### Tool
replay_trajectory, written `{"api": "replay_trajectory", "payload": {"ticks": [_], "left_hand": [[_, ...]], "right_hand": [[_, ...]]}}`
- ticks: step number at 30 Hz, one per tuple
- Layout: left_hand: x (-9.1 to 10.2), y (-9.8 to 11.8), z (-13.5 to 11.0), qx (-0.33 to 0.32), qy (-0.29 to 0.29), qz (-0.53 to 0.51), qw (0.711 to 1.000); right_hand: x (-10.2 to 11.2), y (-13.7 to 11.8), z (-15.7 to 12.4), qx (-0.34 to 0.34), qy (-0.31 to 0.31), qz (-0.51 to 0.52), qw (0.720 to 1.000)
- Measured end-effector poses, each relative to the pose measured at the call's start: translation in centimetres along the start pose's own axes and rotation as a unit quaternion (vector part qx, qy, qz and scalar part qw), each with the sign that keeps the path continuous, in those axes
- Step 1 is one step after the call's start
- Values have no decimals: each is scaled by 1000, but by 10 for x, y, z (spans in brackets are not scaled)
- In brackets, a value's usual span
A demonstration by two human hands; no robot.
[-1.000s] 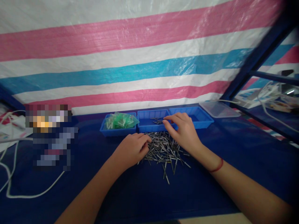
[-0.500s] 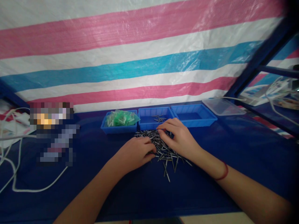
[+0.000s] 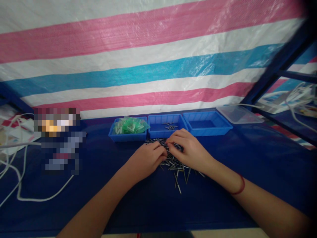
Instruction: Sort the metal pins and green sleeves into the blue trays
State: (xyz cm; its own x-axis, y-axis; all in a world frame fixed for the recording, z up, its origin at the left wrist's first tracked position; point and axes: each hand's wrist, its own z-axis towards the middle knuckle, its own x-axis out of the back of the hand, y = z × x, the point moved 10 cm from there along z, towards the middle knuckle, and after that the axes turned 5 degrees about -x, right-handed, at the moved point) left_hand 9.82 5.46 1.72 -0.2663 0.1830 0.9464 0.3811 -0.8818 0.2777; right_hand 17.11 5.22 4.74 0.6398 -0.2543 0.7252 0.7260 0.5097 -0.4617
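A loose pile of thin metal rivets [image 3: 175, 163] lies on the blue tabletop, several of them straying toward me. My left hand [image 3: 150, 157] rests at the pile's left side with its fingers curled and pressed together. Over the pile's right side, my right hand [image 3: 187, 147] has thumb and fingertips brought together in a pinch, close to the left fingertips. What either hand holds is too small or hidden to make out. Behind the pile, the middle blue tray [image 3: 165, 135] has a few rivets [image 3: 170, 127] on its bottom.
The left blue tray [image 3: 128, 137] holds clear bags with green contents [image 3: 131, 125]. To the right stand another blue tray [image 3: 210, 132] and a transparent plastic lid [image 3: 239, 114]. White cables [image 3: 44, 200] run along the left, beside a blurred patch. A striped sheet [image 3: 148, 72] hangs behind.
My right hand has come down slightly and closed its thumb nearer the fingers. The left fingers have drawn up and closer to the right hand. The whole view has shifted a little.
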Motion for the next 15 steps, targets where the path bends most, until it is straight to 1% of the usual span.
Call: {"api": "replay_trajectory", "payload": {"ticks": [3, 6, 9, 13, 15], "left_hand": [[15, -12, 0, 42, 72, -82, 993], [25, -27, -4, 97, 152, -163, 970], [26, -40, -8, 133, 209, -239, 939], [21, -50, -13, 148, 276, -303, 900], [18, -52, -14, 149, 296, -318, 888]], "right_hand": [[-5, -2, 0, 4, -28, 7, 1000], [-9, -2, -1, -1, -47, 18, 999], [-11, 1, 0, -22, -54, 53, 997], [-11, 9, 0, -63, -48, 131, 988], [-13, 13, 0, -85, -46, 160, 982]]}}
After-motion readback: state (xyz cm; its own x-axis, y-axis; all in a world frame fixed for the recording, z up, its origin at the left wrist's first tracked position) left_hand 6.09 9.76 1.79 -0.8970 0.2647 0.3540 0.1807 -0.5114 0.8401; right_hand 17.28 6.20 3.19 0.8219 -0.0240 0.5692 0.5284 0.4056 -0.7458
